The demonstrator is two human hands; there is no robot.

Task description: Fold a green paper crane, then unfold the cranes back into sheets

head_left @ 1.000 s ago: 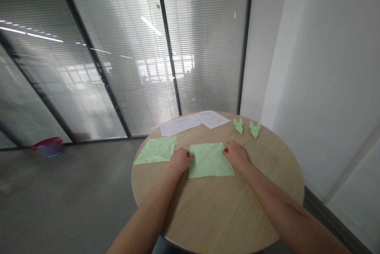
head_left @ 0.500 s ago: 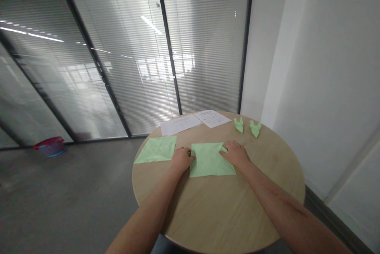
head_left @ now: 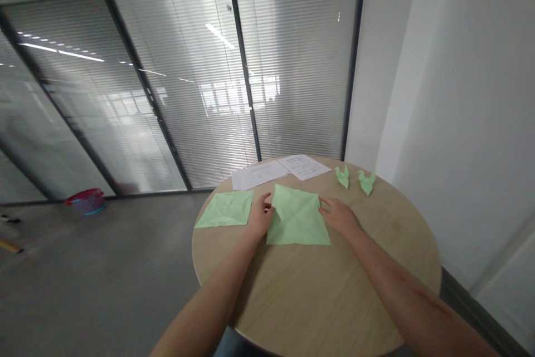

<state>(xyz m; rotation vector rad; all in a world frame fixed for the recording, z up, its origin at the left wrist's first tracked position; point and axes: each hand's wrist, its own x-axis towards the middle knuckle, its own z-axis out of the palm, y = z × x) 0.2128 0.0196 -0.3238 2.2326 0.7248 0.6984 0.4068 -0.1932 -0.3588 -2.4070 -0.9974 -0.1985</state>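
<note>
A creased, light green square of paper (head_left: 297,218) is in front of me, its far edge raised off the table. My left hand (head_left: 261,215) is closed at the paper's left edge, thumb and fingers pinching it. At the opposite edge, my right hand (head_left: 337,214) pinches the paper's upper right side with curled fingers. Left of my left hand lies a second creased green sheet (head_left: 226,208), flat and untouched. Two small folded green paper birds (head_left: 343,176) stand on the far right of the table.
All of this rests on a round wooden table (head_left: 292,301). White printed sheets (head_left: 305,167) overlap at its far edge. A red and blue basket (head_left: 87,201) sits on the floor at left, by the glass partition (head_left: 209,95). A white wall (head_left: 472,123) rises on the right.
The far edge of the green paper between my hands has come up, so more of its face shows. The view has shifted slightly left.
</note>
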